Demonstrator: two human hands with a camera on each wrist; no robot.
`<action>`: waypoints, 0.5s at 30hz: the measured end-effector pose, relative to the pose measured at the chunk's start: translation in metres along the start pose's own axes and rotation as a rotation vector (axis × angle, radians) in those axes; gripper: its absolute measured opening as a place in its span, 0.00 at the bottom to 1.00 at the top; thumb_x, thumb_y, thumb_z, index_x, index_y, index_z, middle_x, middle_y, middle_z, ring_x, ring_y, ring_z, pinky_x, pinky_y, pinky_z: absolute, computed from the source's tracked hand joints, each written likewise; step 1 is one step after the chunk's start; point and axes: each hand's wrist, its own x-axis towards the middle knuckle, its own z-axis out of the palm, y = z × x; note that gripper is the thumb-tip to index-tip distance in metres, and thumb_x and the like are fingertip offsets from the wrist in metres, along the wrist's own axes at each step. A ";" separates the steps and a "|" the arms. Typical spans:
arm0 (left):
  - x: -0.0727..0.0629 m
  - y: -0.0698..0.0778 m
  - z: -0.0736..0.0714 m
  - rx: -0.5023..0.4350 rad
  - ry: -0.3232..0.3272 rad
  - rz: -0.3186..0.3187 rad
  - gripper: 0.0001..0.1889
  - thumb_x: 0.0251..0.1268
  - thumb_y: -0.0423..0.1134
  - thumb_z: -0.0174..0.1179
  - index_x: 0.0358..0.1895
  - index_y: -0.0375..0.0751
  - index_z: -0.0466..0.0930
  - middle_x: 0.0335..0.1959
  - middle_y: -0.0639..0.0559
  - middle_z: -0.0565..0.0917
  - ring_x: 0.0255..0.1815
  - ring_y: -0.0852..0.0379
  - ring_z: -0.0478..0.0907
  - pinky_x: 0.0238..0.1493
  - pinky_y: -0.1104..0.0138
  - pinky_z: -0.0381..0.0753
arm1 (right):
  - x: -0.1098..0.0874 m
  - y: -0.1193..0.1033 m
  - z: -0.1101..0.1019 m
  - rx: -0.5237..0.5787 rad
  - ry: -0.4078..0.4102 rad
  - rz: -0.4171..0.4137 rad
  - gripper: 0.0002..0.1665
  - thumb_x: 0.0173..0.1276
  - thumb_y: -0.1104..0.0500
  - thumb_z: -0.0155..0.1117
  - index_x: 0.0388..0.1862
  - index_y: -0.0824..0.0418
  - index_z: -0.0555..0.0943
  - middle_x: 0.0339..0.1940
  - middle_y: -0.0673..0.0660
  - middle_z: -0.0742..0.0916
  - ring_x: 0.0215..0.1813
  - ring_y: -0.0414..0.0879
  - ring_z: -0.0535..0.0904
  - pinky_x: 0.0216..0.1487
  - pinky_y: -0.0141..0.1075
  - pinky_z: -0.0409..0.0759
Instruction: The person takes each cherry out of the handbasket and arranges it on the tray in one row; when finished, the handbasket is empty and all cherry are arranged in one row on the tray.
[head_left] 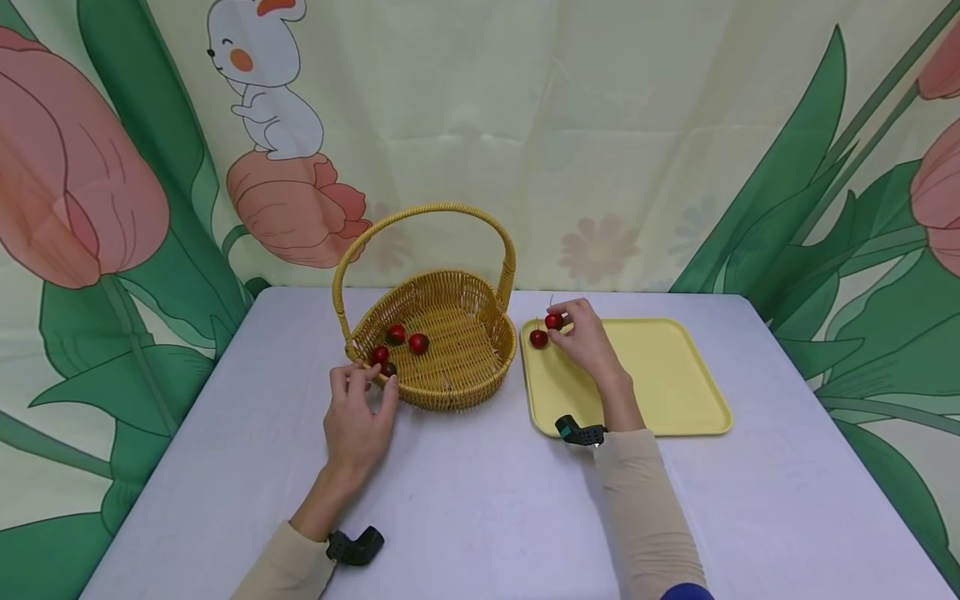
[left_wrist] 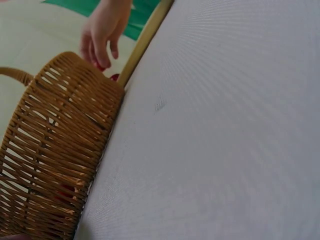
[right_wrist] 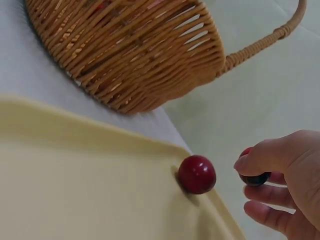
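My right hand (head_left: 588, 340) pinches a red cherry (head_left: 553, 322) between thumb and fingers, over the far left corner of the yellow tray (head_left: 660, 375). Beside it, another dark red cherry (right_wrist: 197, 174) lies on the tray close to its rim. My left hand (head_left: 360, 421) grips the near left rim of a woven basket (head_left: 457, 392), thumb toward the front and fingertips over the edge. Inside the basket, several cherries (head_left: 418, 343) are gathered on the left, one of them right at the left fingertips. The left wrist view shows the basket's side and, beyond it, my right hand (left_wrist: 106, 32).
The basket's tall arched handle (head_left: 442, 208) rises above it. Basket and tray stand side by side on a white-covered table (head_left: 465, 500), with a narrow gap between them. Behind the table hangs a printed curtain (head_left: 600, 167) with tulips and a white cartoon animal.
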 end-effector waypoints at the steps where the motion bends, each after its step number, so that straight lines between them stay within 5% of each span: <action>1: 0.000 0.000 0.000 0.000 0.002 0.002 0.18 0.69 0.47 0.60 0.52 0.35 0.79 0.52 0.39 0.72 0.43 0.46 0.82 0.29 0.59 0.76 | 0.000 0.002 0.001 0.000 -0.001 0.011 0.22 0.66 0.67 0.66 0.58 0.69 0.77 0.56 0.67 0.76 0.53 0.59 0.80 0.54 0.50 0.80; 15: 0.000 0.000 0.000 0.000 -0.003 -0.002 0.18 0.69 0.47 0.60 0.51 0.35 0.79 0.53 0.38 0.73 0.43 0.46 0.81 0.27 0.62 0.74 | -0.002 0.016 0.005 -0.072 -0.060 0.133 0.21 0.65 0.67 0.65 0.57 0.72 0.76 0.57 0.68 0.77 0.52 0.59 0.77 0.58 0.50 0.76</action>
